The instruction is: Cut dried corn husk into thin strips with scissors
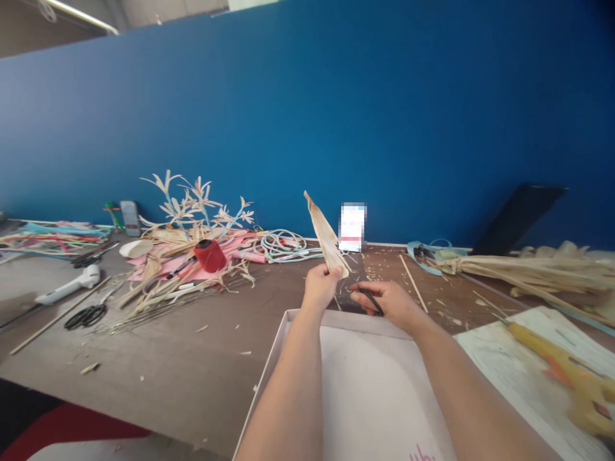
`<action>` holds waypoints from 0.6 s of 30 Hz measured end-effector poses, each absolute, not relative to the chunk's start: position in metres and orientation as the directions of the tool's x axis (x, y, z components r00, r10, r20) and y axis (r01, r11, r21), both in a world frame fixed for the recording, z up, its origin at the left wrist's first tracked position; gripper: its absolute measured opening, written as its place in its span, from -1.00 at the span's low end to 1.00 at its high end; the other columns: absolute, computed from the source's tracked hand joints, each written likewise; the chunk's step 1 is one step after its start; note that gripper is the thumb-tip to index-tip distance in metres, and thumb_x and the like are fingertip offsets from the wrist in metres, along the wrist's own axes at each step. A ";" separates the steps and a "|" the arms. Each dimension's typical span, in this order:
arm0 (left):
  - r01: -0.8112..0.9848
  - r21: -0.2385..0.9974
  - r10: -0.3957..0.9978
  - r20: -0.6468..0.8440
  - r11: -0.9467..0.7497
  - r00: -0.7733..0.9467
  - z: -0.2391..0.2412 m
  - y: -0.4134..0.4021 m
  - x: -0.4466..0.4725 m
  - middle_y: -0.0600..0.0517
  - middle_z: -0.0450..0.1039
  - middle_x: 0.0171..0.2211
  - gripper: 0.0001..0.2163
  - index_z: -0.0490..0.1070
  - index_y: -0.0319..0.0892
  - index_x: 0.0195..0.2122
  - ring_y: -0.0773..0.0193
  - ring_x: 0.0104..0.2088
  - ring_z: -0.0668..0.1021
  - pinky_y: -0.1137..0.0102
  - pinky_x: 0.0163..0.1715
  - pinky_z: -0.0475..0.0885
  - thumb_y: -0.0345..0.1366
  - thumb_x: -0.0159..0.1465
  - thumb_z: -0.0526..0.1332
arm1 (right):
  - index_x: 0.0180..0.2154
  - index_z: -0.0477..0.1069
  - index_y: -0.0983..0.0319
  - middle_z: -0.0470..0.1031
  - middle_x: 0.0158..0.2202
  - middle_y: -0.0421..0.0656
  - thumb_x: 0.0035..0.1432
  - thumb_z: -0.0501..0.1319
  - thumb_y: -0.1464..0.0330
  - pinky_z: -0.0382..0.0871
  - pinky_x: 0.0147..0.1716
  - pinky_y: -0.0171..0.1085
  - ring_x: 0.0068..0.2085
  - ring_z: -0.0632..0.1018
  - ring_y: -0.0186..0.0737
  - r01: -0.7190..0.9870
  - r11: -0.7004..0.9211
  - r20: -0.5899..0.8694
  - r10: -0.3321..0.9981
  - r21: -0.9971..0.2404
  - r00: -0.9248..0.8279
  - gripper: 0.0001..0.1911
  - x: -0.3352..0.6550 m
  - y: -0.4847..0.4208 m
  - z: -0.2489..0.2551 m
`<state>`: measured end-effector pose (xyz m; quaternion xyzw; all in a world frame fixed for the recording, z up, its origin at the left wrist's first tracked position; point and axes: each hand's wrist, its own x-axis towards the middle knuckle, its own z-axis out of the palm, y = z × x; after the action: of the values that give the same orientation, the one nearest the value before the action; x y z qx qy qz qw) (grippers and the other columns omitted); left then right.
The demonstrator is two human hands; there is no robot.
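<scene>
my left hand (319, 288) pinched a pale husk (325, 235) by its lower end, the rest slanting up above my grip; just to its right, my right hand (393, 303) grasped a dark tool (371, 299).

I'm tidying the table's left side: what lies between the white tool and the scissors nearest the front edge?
In the head view, a thin pale stick lies between the white tool and those scissors.

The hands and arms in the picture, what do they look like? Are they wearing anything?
The left hand and right hand have no gloves. The left forearm and right forearm show no sleeves, watch or bracelet.
</scene>
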<state>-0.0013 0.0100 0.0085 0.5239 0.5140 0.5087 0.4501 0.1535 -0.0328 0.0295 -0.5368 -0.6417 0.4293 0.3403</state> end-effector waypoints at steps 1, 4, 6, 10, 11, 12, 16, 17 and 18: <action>0.085 0.994 0.997 0.070 -0.067 -0.029 0.009 0.010 -0.001 0.11 0.25 -0.65 -0.73 0.43 -0.26 -0.47 0.43 -0.64 0.25 0.51 -0.62 0.14 -0.12 0.03 0.15 | -0.25 0.49 0.28 0.33 -0.66 -0.26 -0.17 0.26 0.07 0.19 -0.57 -0.37 -0.58 0.32 -0.36 0.395 0.055 -0.021 0.983 -0.917 -0.184 -0.51 0.153 -0.033 0.030; 0.101 0.992 0.997 0.082 -0.081 -0.004 0.009 0.009 0.000 0.09 0.30 -0.63 -0.72 0.45 -0.27 -0.45 0.42 -0.62 0.28 0.50 -0.61 0.17 -0.12 0.03 0.16 | -0.24 0.49 0.29 0.31 -0.67 -0.26 -0.16 0.25 0.07 0.19 -0.58 -0.36 -0.59 0.31 -0.35 0.406 0.043 -0.023 0.987 -0.913 -0.158 -0.51 0.152 -0.033 0.031; 0.110 0.990 0.996 0.093 -0.092 -0.004 0.010 0.008 0.000 0.08 0.32 -0.63 -0.73 0.46 -0.27 -0.45 0.40 -0.60 0.31 0.50 -0.59 0.19 -0.13 0.03 0.17 | -0.25 0.49 0.29 0.31 -0.67 -0.27 -0.15 0.25 0.07 0.18 -0.58 -0.37 -0.59 0.31 -0.36 0.411 0.041 -0.021 0.989 -0.911 -0.145 -0.51 0.151 -0.033 0.030; 0.109 0.990 0.996 0.092 -0.092 0.003 0.011 0.008 0.000 0.07 0.34 -0.63 -0.73 0.48 -0.26 -0.44 0.38 -0.59 0.34 0.49 -0.57 0.22 -0.14 0.03 0.17 | -0.24 0.49 0.28 0.29 -0.68 -0.28 -0.16 0.26 0.07 0.15 -0.60 -0.38 -0.60 0.28 -0.37 0.390 0.027 -0.029 0.990 -0.921 -0.137 -0.52 0.151 -0.032 0.030; 0.109 0.990 0.996 0.090 -0.090 0.005 0.011 0.008 0.000 0.07 0.34 -0.62 -0.73 0.48 -0.26 -0.44 0.38 -0.59 0.34 0.49 -0.57 0.22 -0.14 0.03 0.17 | -0.24 0.49 0.28 0.28 -0.68 -0.28 -0.16 0.26 0.07 0.14 -0.60 -0.38 -0.60 0.28 -0.38 0.384 0.020 -0.035 0.990 -0.923 -0.135 -0.51 0.150 -0.033 0.031; 0.108 0.990 0.996 0.088 -0.089 0.006 0.010 0.008 0.000 0.06 0.35 -0.62 -0.73 0.48 -0.26 -0.43 0.38 -0.59 0.35 0.49 -0.57 0.22 -0.14 0.03 0.17 | -0.25 0.50 0.28 0.28 -0.69 -0.29 -0.17 0.27 0.07 0.14 -0.61 -0.38 -0.61 0.27 -0.38 0.381 0.012 -0.042 0.990 -0.925 -0.131 -0.51 0.150 -0.033 0.033; 0.105 0.991 0.997 0.081 -0.081 0.003 0.009 0.008 0.000 0.05 0.37 -0.61 -0.73 0.48 -0.27 -0.43 0.37 -0.57 0.36 0.49 -0.56 0.23 -0.14 0.03 0.18 | -0.28 0.51 0.30 0.27 -0.70 -0.29 -0.21 0.28 0.07 0.13 -0.62 -0.38 -0.62 0.27 -0.38 0.386 -0.006 -0.051 0.993 -0.923 -0.107 -0.50 0.149 -0.035 0.038; 0.103 0.992 0.997 0.079 -0.078 0.001 0.009 0.008 0.000 0.05 0.36 -0.61 -0.73 0.48 -0.27 -0.43 0.37 -0.57 0.36 0.49 -0.56 0.23 -0.14 0.03 0.18 | -0.29 0.51 0.30 0.27 -0.70 -0.29 -0.22 0.28 0.07 0.13 -0.62 -0.37 -0.62 0.26 -0.38 0.389 -0.006 -0.051 0.993 -0.921 -0.104 -0.50 0.149 -0.035 0.038; 0.100 0.992 0.997 0.076 -0.076 -0.002 0.009 0.008 0.000 0.05 0.36 -0.61 -0.73 0.48 -0.27 -0.43 0.37 -0.57 0.36 0.49 -0.56 0.23 -0.13 0.03 0.18 | -0.29 0.51 0.30 0.27 -0.70 -0.29 -0.21 0.28 0.07 0.13 -0.62 -0.37 -0.62 0.26 -0.38 0.391 -0.004 -0.049 0.993 -0.920 -0.105 -0.50 0.149 -0.035 0.039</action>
<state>0.0001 0.0081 0.0094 0.5415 0.5063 0.4947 0.4535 0.1494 -0.0350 0.0385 -0.5671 -0.6102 0.4247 0.3545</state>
